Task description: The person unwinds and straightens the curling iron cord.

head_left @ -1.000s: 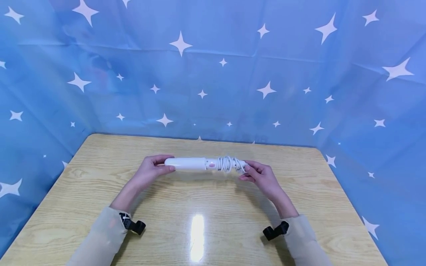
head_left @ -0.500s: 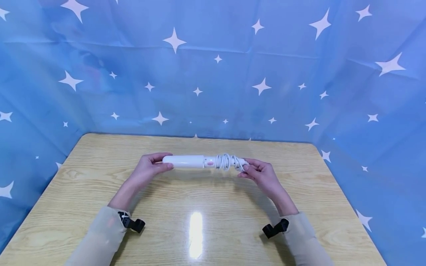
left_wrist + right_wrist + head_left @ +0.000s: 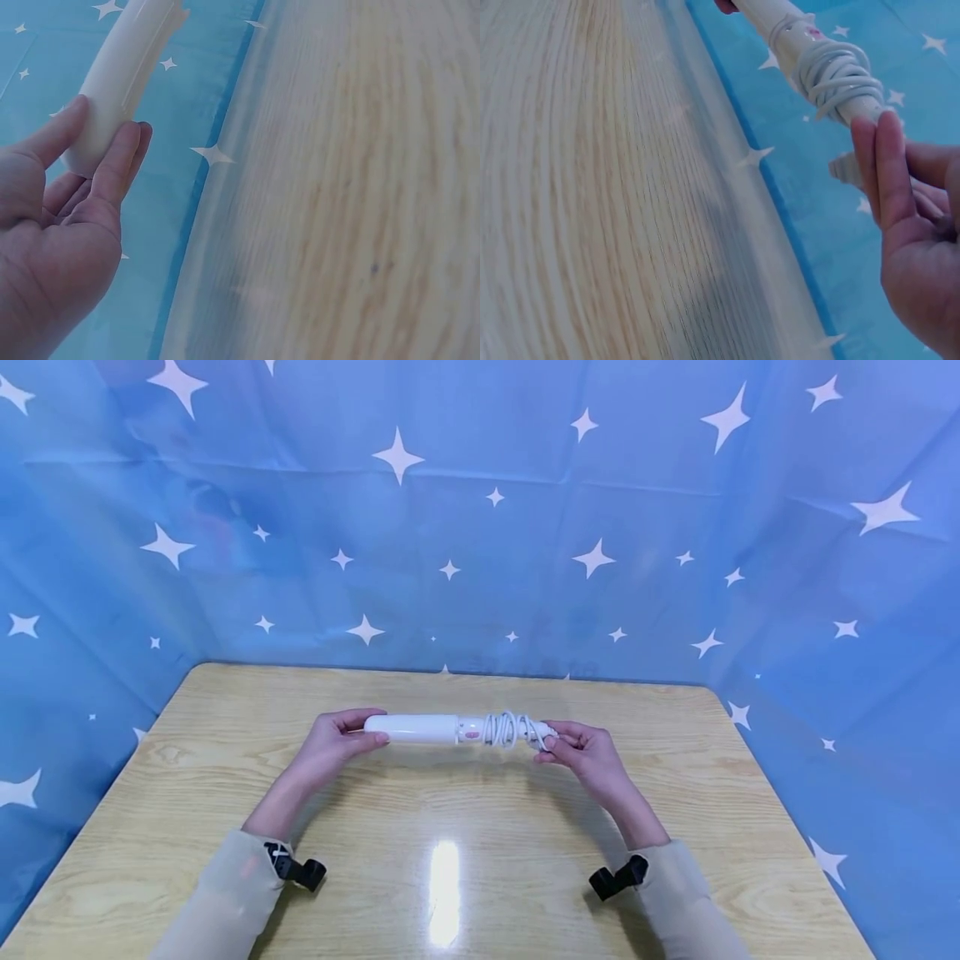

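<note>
A white hair iron (image 3: pixel 415 729) is held level above the table, stretched between both hands. Its smooth rounded barrel lies to the left, and a pink button (image 3: pixel 472 735) shows on the handle. Grey-white cord (image 3: pixel 836 79) is coiled around the handle. My left hand (image 3: pixel 330 750) pinches the barrel's rounded end; in the left wrist view the thumb is on one side and the fingers on the other. My right hand (image 3: pixel 596 766) pinches the handle's cord end between thumb and fingers. Beside those fingers a ribbed pale piece (image 3: pixel 846 169) sticks out, its other end hidden.
Under the hands lies a wood-grain table (image 3: pixel 360 860) with a bright light reflection. A blue curtain with white stars (image 3: pixel 480 527) hangs behind it and along both sides. Each wrist wears a black strap camera (image 3: pixel 303 872).
The head view has shifted slightly. Both hands keep the same hold on the hair iron, which stays almost in place.
</note>
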Motion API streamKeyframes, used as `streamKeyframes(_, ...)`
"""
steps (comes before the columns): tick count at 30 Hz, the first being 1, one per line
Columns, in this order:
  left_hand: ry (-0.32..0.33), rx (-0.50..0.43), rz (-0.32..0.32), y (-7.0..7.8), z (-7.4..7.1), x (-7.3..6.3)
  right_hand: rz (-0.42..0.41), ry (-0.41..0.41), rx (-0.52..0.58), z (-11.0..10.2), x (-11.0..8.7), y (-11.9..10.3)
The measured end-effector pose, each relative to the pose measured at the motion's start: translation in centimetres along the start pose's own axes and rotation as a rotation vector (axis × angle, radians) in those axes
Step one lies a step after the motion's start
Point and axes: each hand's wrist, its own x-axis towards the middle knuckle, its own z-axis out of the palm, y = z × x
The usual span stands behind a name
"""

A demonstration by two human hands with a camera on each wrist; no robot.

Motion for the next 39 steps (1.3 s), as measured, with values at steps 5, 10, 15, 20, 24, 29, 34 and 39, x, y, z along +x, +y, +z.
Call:
streamKeyframes(5, -0.003, 0.002, -0.005, 0.0, 0.1, 0.0, 0.008, 0.023, -0.016, 0.0, 0.0, -0.2)
streamKeyframes(10, -0.001, 0.003, -0.015, -0.1, 0.2, -0.1, 0.027, 0.054, -0.042, 0.0, 0.2, -0.3)
streamKeyframes(15, 0.016, -0.012, -0.014, -0.2, 0.2, 0.0, 0.022, 0.093, -0.085, 0.1, 0.4, -0.3)
streamKeyframes(20, 0.016, -0.026, -0.017, -0.3, 0.0, 0.0, 0.015, 0.092, -0.056, 0.2, 0.4, -0.4)
streamKeyframes(24, 0.008, -0.048, -0.019, -0.4, 0.0, 0.1, 0.017, 0.08, -0.051, 0.2, 0.4, -0.6)
streamKeyframes(29, -0.003, -0.058, -0.031, -0.3, 0.0, 0.1, 0.025, 0.07, -0.038, 0.3, 0.2, -0.8)
streamKeyframes(34, -0.013, -0.026, -0.046, -0.4, 0.0, -0.1, 0.046, 0.078, -0.024, 0.8, 0.2, -0.6)
streamKeyframes(39, -0.01, -0.051, -0.044, -0.4, -0.1, -0.1, 0.056, 0.074, -0.023, 1.2, 0.2, -0.5)
